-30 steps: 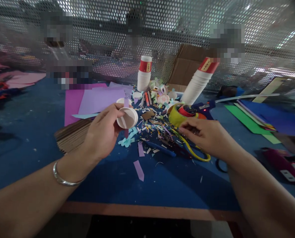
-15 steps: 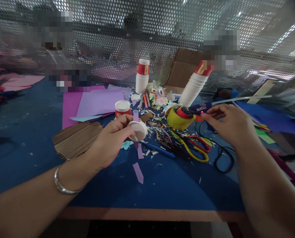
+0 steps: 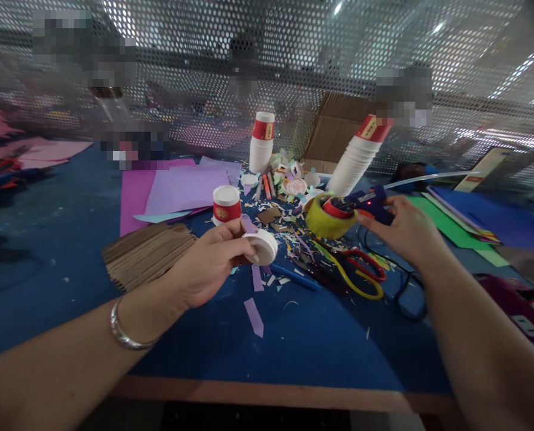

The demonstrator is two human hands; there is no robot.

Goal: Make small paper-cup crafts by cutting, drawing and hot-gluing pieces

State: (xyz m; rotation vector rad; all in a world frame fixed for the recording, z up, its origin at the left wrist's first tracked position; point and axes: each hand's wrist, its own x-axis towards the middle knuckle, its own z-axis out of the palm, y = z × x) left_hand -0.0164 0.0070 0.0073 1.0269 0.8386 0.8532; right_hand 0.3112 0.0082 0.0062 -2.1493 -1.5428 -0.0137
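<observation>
The left hand [image 3: 217, 257], a silver bangle on its wrist, reaches in palm inward and pinches a white disc [image 3: 262, 248] between thumb and fingers above the paper scraps, just in front of a red-and-white cup [image 3: 227, 205]. The right hand [image 3: 404, 230] stretches forward with fingers curled around the blue glue gun [image 3: 372, 205], whose front end rests at the yellow tape roll [image 3: 328, 220]; scissors [image 3: 359, 272] and a black cord [image 3: 399, 293] lie nearer the table's front edge.
</observation>
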